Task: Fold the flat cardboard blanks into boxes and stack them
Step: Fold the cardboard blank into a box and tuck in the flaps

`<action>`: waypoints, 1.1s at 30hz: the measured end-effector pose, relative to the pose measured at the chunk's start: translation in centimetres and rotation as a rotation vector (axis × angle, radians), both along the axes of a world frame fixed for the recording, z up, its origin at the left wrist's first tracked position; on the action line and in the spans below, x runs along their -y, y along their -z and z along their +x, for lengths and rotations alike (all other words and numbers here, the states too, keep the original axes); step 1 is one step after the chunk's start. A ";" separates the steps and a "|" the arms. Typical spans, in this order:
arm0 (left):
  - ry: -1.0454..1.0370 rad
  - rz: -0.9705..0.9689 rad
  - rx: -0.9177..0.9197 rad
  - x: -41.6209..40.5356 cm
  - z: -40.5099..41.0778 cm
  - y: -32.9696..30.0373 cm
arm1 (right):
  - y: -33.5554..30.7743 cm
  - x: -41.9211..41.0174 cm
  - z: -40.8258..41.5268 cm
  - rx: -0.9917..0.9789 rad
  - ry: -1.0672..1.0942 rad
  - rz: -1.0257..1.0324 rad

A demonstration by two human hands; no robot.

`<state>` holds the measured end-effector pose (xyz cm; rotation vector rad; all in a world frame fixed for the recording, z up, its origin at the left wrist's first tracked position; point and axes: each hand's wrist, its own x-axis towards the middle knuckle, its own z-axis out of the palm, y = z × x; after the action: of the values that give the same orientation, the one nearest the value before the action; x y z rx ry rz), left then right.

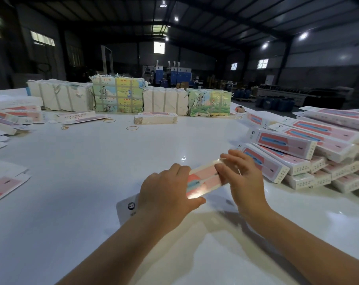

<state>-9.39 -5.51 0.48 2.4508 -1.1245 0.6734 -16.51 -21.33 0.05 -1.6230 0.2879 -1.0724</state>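
A long pink and white cardboard blank [203,179] sits between both hands just above the white table [92,182], running from lower left to upper right. My left hand [166,192] grips its near part, fingers over the top and thumb underneath. My right hand [242,175] holds its far end, fingers curled around the edge. The blank's white tab with a round logo [127,208] sticks out behind my left wrist. A heap of folded boxes [310,153] lies to the right.
A small stack of flat blanks [155,118] lies at the table's far middle, before strapped paper bundles [119,95]. Rubber bands [132,128] are scattered nearby. More blanks and boxes [8,118] lie at the left, and one flat blank [1,186] at the near left.
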 end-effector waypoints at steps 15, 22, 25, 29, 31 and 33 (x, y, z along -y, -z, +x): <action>-0.002 -0.036 0.154 1.2 -0.5 0.0 | 0.2 -0.5 0.7 -0.173 0.020 -0.034; -0.019 -0.155 -0.049 0.4 0.5 0.5 | -1.2 0.5 -0.4 0.067 0.031 -0.260; -0.014 -0.120 -0.059 0.4 0.2 0.2 | -1.6 0.6 0.1 0.025 -0.337 0.400; -0.003 -0.062 -0.048 0.6 -0.1 0.3 | -0.9 -0.1 -0.2 -0.172 -0.191 -0.045; -0.008 -0.069 -0.033 0.7 -0.1 0.2 | -0.1 -0.7 -0.4 -0.236 0.076 -0.544; -0.010 -0.064 -0.007 0.6 -0.2 0.2 | 0.3 -1.4 -0.4 -0.286 0.123 -0.654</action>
<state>-9.60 -6.12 0.24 2.4050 -1.0718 0.6919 -16.91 -19.88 -0.20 -2.3794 0.2384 -1.0885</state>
